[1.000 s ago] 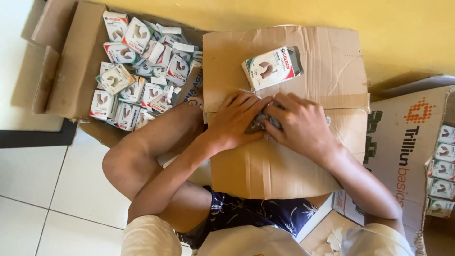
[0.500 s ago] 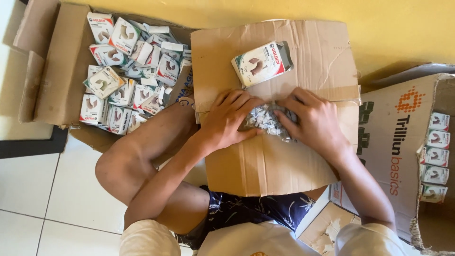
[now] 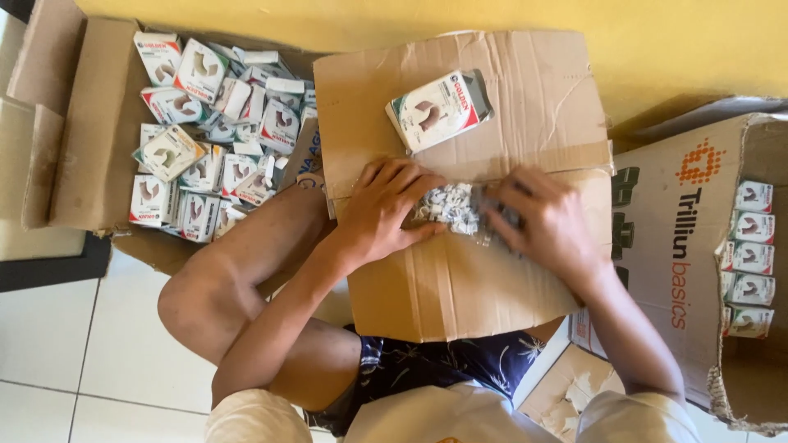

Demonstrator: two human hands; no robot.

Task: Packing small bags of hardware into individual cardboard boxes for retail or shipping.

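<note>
A clear plastic bag [image 3: 451, 207] full of small white pieces lies on a flat brown cardboard sheet [image 3: 525, 90] across my lap. My left hand [image 3: 380, 209] presses on the bag's left end with fingers spread over it. My right hand [image 3: 548, 221] pinches the bag's right end. Just beyond the bag, a small white, red and green carton [image 3: 435, 110] lies on the cardboard with its end flap open.
An open cardboard box [image 3: 98, 131] at the left holds several of the same small cartons in a loose heap. Another big box [image 3: 685, 246] at the right has cartons stacked in a row [image 3: 749, 258]. Yellow wall behind, white tiled floor [image 3: 74, 344] at lower left.
My hands have moved apart, spreading the bag out flat, so its white contents now show between them. The camera view has drifted right, shifting everything leftward in the picture.
</note>
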